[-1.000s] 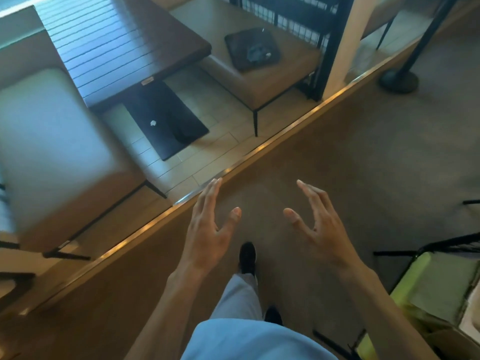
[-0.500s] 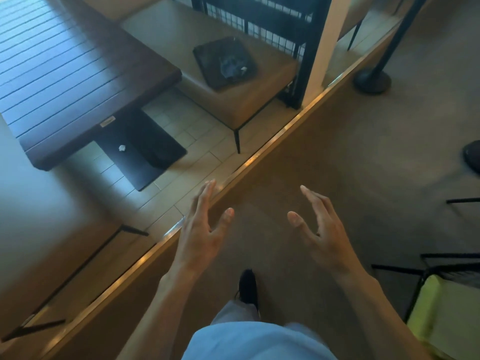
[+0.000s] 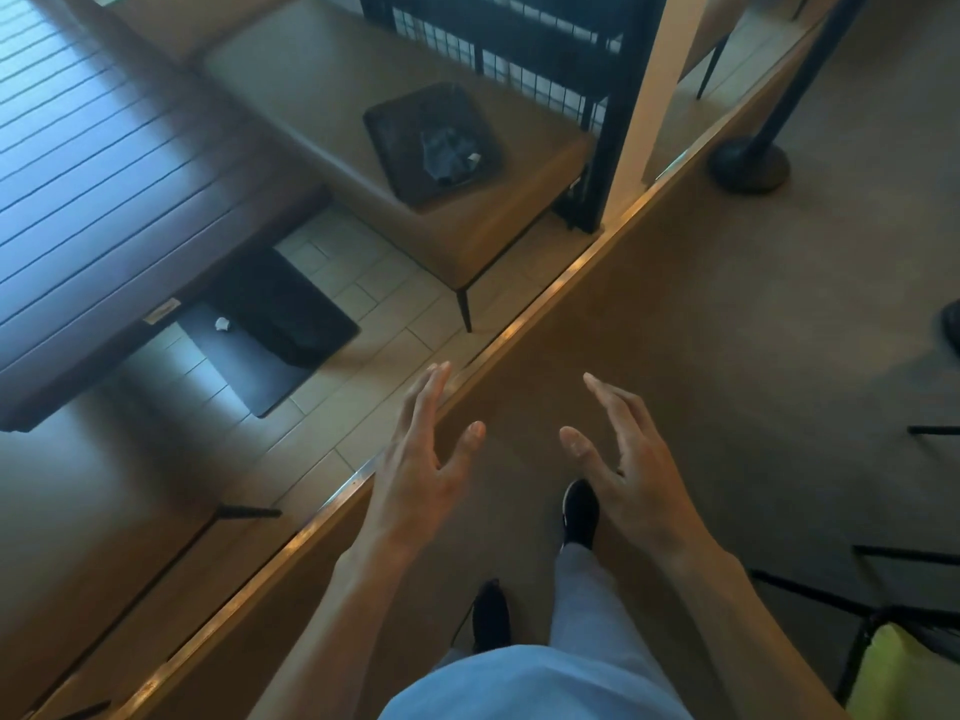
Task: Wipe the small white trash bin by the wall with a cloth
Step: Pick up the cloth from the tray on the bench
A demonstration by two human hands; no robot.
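Observation:
Neither a white trash bin nor a wiping cloth shows in the head view. My left hand (image 3: 423, 459) is held out in front of me with fingers spread and nothing in it, over the metal floor strip. My right hand (image 3: 626, 459) floats beside it over the brown carpet, fingers apart and empty too. Below the hands I see my grey trouser legs and black shoes (image 3: 579, 511) on the carpet.
A dark slatted table (image 3: 104, 189) stands at the left on tile. A tan bench (image 3: 332, 106) behind it carries a black tray (image 3: 402, 148) with a dark crumpled item. A black pole base (image 3: 748, 166) is far right. A yellow-green chair seat (image 3: 909, 678) sits at bottom right.
The view has shifted forward along the floor strip: table and bench slid left and down in view, and the yellow-green chair dropped toward the corner. My feet have stepped. Both hands stay open.

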